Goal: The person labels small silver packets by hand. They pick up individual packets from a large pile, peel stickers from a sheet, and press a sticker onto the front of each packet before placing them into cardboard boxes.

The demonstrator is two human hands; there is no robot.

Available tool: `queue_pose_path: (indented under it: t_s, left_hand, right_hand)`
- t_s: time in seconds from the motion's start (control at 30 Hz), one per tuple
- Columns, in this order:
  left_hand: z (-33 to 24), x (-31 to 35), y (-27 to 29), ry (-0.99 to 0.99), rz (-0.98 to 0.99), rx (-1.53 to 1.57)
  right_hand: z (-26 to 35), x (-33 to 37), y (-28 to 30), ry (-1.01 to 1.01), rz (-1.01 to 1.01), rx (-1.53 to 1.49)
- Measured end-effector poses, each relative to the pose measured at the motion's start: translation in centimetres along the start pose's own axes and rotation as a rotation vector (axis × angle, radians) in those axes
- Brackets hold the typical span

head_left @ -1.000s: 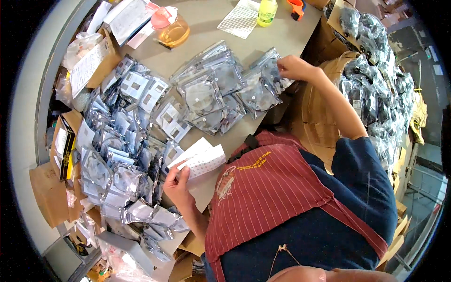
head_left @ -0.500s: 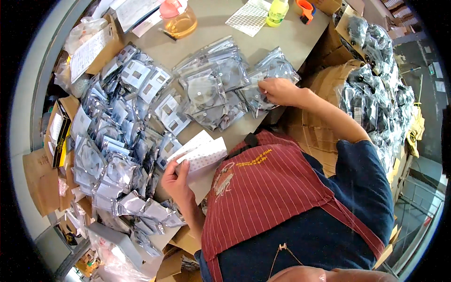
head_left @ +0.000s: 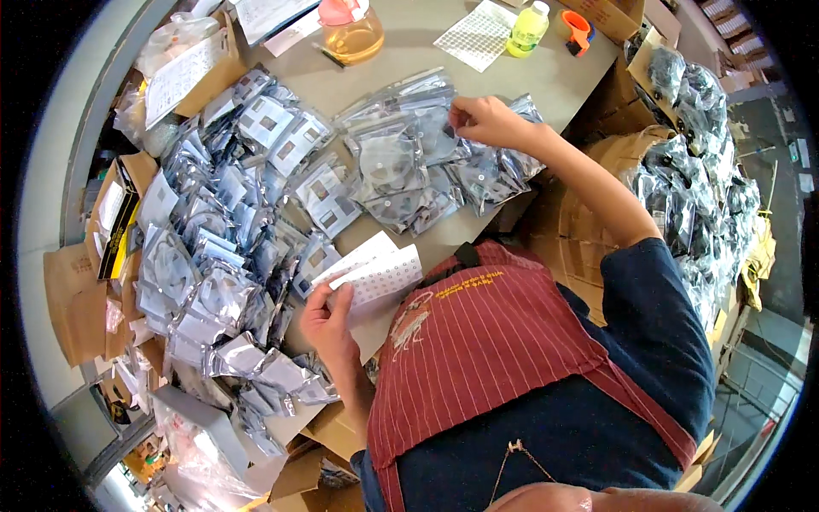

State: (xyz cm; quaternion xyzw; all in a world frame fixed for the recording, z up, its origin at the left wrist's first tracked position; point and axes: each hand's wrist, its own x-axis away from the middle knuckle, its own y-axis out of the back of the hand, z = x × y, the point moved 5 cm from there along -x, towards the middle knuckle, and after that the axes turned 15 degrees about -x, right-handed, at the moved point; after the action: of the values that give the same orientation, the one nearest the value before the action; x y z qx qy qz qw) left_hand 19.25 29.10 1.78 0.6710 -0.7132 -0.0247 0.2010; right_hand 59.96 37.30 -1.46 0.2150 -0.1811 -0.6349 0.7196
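Some dotted paper (head_left: pixel 381 277) is in the left hand (head_left: pixel 328 324), pinched by thumb and fingers, nearer than the bags (head_left: pixel 388 162). Left of the bags lie packets (head_left: pixel 217 230). Over the bags' right part is the right hand (head_left: pixel 490 121), fingers curled; whether they grip anything, I cannot tell. Beyond the bags stand a jug (head_left: pixel 354 40) and bottle (head_left: pixel 527 32).

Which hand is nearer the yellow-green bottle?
Right. The right hand is at the bags, short of the bottle; the left hand, holding white sheets, is much farther back.
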Motion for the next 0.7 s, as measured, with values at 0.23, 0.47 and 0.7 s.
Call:
queue_pose_path:
  t_s: [0.23,0.47,0.7]
  left_hand:
    - [-0.1,0.3,0.0,0.015,-0.02,0.032]
    - [-0.7,0.8,0.1,0.028,-0.036,0.002]
    - [-1.1,1.3,-0.2,0.052,-0.044,0.004]
  right_hand:
    - [-0.9,-3.6,-3.6,0.044,-0.023,0.282]
    - [1.3,-3.7,-5.7,0.1,0.049,0.841]
    - [0.4,-1.4,1.1,-0.032,0.082,0.252]
